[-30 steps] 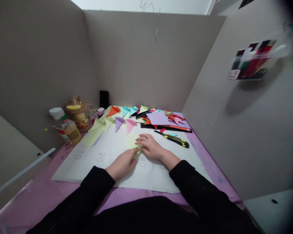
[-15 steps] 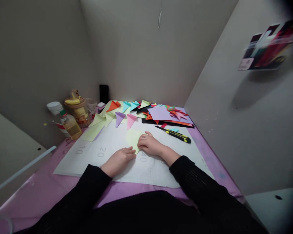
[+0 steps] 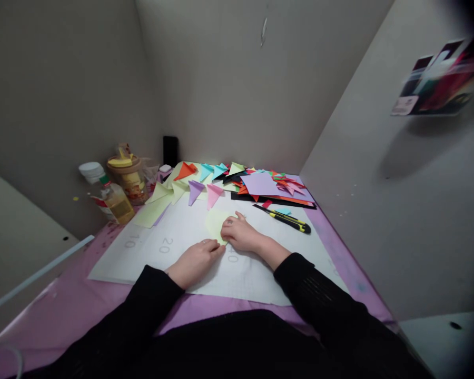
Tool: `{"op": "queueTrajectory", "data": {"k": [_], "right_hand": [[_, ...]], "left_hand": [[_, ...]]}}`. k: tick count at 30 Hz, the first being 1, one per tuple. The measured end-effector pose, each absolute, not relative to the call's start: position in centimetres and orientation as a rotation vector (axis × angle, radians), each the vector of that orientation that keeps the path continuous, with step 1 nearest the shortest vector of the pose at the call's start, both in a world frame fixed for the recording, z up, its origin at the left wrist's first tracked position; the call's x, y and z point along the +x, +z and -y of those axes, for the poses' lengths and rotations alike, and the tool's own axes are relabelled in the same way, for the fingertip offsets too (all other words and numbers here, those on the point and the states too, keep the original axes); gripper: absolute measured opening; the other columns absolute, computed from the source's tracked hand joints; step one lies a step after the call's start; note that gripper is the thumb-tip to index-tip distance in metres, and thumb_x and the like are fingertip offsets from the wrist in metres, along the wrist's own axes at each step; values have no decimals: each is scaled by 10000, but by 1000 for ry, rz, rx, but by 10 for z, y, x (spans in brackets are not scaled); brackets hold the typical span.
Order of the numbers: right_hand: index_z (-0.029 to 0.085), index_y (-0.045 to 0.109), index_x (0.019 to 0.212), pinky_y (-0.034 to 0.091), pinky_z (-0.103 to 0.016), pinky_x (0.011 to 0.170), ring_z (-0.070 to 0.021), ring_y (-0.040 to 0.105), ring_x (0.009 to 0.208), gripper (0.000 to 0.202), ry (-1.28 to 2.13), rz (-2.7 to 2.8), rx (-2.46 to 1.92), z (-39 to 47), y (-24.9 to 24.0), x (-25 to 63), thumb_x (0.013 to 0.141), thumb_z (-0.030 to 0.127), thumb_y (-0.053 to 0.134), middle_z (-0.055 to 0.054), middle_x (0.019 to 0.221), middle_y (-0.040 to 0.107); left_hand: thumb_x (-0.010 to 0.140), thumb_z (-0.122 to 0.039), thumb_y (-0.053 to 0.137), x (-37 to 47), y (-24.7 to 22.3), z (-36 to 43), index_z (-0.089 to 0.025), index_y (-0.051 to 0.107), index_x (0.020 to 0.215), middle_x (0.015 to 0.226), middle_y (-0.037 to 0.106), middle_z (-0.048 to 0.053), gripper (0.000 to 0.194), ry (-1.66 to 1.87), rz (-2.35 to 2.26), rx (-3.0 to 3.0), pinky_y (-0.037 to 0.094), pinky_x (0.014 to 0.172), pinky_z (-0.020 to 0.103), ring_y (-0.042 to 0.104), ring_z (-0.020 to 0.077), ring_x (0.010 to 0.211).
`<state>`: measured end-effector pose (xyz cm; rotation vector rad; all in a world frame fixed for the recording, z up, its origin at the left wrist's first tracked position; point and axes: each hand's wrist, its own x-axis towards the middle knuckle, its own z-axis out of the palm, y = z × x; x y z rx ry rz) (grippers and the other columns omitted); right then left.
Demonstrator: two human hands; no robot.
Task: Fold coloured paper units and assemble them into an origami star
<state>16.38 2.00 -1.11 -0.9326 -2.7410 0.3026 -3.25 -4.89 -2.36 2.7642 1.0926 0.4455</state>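
Observation:
A pale yellow sheet of paper (image 3: 215, 223) lies on the white numbered mat (image 3: 150, 263), in front of me. My right hand (image 3: 239, 232) is closed on its right side, fingers curled and pressed down on the paper. From the left, my left hand (image 3: 199, 259) reaches the paper's near corner, its fingers together and pinching there, close to my right fingertips. The part of the paper under my fingers is hidden. Just beyond my right hand lies a black and yellow utility knife (image 3: 286, 219).
Folded paper pieces stand in rows behind the sheet, among them a purple one (image 3: 195, 192) and a pink one (image 3: 214, 195). A pile of coloured paper (image 3: 260, 184) sits at the back right. On the left are a glue bottle (image 3: 120, 205) and a lidded cup (image 3: 130, 179).
My left hand has slid a little to the right along the near edge, and its fingers have closed in at the paper's corner. The right hand stays on the paper. The view has shifted slightly.

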Motion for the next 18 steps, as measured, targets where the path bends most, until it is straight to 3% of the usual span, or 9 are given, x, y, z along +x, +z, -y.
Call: {"op": "queueTrajectory", "data": {"k": [9, 18], "right_hand": [[201, 612, 743, 178, -605, 1025, -225, 508, 986, 153, 317, 2764, -929, -21, -8, 162, 818, 124, 504, -39, 868, 631], [203, 622, 749, 140, -622, 1034, -230, 502, 996, 155, 338, 2764, -905, -23, -7, 161, 822, 128, 509, -45, 873, 632]], "left_hand": [[963, -285, 335, -33, -25, 49, -178, 609, 1081, 1010, 646, 80, 318, 548, -1098, 2659, 458, 863, 346, 582, 202, 941], [944, -231, 366, -35, -27, 49, -185, 631, 1038, 1044, 655, 73, 285, 517, -1080, 2659, 461, 893, 352, 590, 204, 987]]}}
